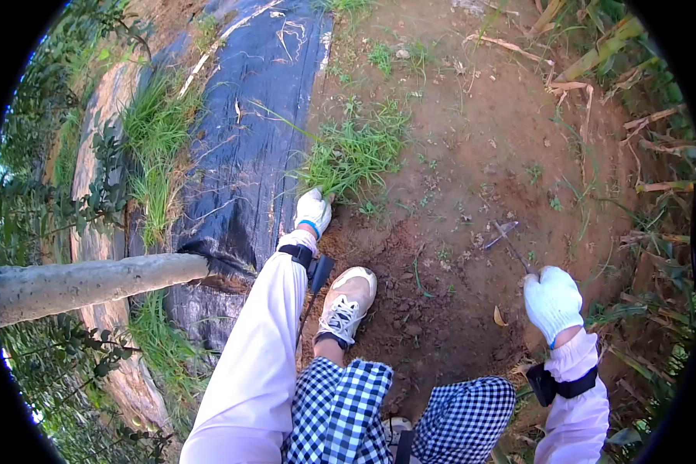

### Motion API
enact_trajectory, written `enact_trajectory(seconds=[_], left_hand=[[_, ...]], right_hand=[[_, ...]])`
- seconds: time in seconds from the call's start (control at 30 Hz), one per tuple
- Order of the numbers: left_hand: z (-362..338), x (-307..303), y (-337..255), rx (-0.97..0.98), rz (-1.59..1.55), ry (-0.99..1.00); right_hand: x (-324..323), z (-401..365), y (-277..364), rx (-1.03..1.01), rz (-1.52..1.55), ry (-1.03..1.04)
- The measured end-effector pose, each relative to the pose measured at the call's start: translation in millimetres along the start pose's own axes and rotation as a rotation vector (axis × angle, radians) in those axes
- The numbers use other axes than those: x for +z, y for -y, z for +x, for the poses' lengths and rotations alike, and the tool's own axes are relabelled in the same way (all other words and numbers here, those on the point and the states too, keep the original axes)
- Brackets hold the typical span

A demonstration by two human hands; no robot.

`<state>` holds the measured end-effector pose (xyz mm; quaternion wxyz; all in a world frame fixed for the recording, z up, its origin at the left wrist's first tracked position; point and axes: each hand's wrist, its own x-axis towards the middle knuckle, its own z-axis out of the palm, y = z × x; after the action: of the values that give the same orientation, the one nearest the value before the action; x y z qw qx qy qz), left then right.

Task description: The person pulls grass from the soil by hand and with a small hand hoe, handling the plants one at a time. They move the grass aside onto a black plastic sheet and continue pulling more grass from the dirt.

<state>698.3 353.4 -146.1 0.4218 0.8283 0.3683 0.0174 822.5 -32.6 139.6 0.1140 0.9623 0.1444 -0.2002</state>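
My left hand (314,210), in a white glove with a blue cuff edge, is closed at the base of a clump of green grass (356,158). The clump spreads over the soil beside the black plastic sheet (243,124). My right hand (553,303), also gloved in white, is wrapped round the handle of a small hand hoe (510,241). Its thin shaft points forward and left, with the metal head close over the brown soil. The glove hides most of the handle.
My shoe (348,303) stands on loosened soil (414,325) between my hands. A pale trunk-like pole (100,284) crosses from the left to the sheet. More grass (156,155) grows along the sheet's left side. Tall stalks and dry leaves (661,185) line the right.
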Motion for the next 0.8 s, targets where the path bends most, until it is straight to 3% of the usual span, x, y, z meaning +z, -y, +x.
enact_trajectory(seconds=[0.07,0.17,0.2,0.23,0.3,0.33,0.37,0.43,0.5,0.63,0.7,0.73,0.8], left_hand=[[-5,-1,-2,-0.066,-0.070,-0.032],[-33,-18,-16,0.075,-0.028,-0.017],[-48,-23,-15,0.033,-0.292,0.094],[-57,-36,-12,-0.128,-0.528,0.283],[-73,-75,-31,-0.354,-0.820,0.250],[-58,-73,11,-0.324,-0.954,0.226],[-52,-87,-1,-0.154,-0.251,0.144],[-38,-83,27,-0.039,0.312,0.045],[-19,-76,10,-0.079,0.231,-0.059],[-6,-50,-52,0.030,0.408,-0.172],[10,-29,-31,0.219,0.558,-0.146],[19,-18,-27,0.124,0.611,-0.122],[28,-18,-15,0.115,0.465,-0.110]], right_hand=[[6,-1,-6,-0.004,-0.007,-0.012],[5,-3,-10,0.038,0.046,-0.011],[3,-4,-10,0.055,0.079,-0.009],[2,-3,-9,0.062,0.087,-0.003],[2,-4,-10,0.085,0.095,0.016],[2,-5,-11,0.099,0.104,0.016],[1,-6,-10,0.108,0.112,0.019],[-3,-3,-6,0.111,0.129,0.015],[-5,-4,-5,0.119,0.136,0.030],[-3,-4,-5,0.111,0.108,0.025],[-3,-4,-4,0.119,0.100,0.031],[-1,-6,-5,0.110,0.100,0.030],[1,-5,-8,0.091,0.104,0.018]])
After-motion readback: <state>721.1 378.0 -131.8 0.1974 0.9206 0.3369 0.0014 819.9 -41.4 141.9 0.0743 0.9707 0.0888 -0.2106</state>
